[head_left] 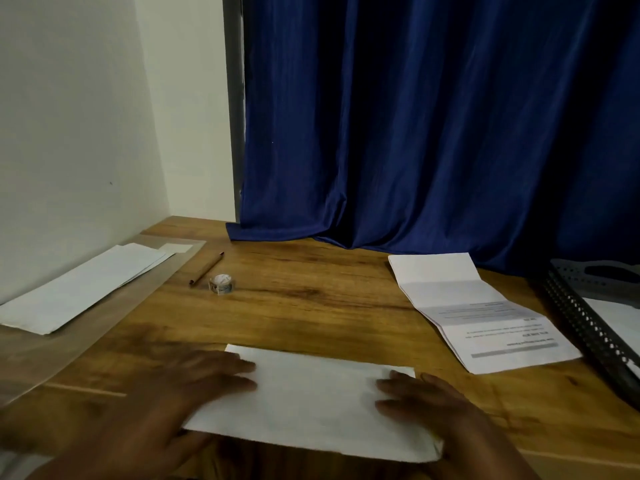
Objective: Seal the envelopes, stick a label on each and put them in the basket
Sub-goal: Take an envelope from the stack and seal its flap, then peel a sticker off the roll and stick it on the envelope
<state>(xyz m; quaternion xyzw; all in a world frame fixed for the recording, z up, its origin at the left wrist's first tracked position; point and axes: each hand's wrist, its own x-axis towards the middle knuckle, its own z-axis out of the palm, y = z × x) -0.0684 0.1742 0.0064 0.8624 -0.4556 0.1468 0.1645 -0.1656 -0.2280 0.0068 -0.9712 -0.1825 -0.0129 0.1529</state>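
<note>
both hands lie flat and open on the envelope (pixel 311 400) at the table's near edge, left hand (pixel 194 386) and right hand (pixel 426 407) at its ends. light, floppy paper; best pinched by an edge. further off, label roll (pixel 221 284), basket (pixel 595 323) far right.

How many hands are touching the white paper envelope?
2: the left hand on the white paper envelope's left end, the right hand on its right end.

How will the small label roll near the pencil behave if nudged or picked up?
The label roll is a small ring lying flat on its side on the table, so a nudge would probably slide it, not roll it. It looks light for its size. Tipped on edge, it could roll toward the pencil beside it.
</note>
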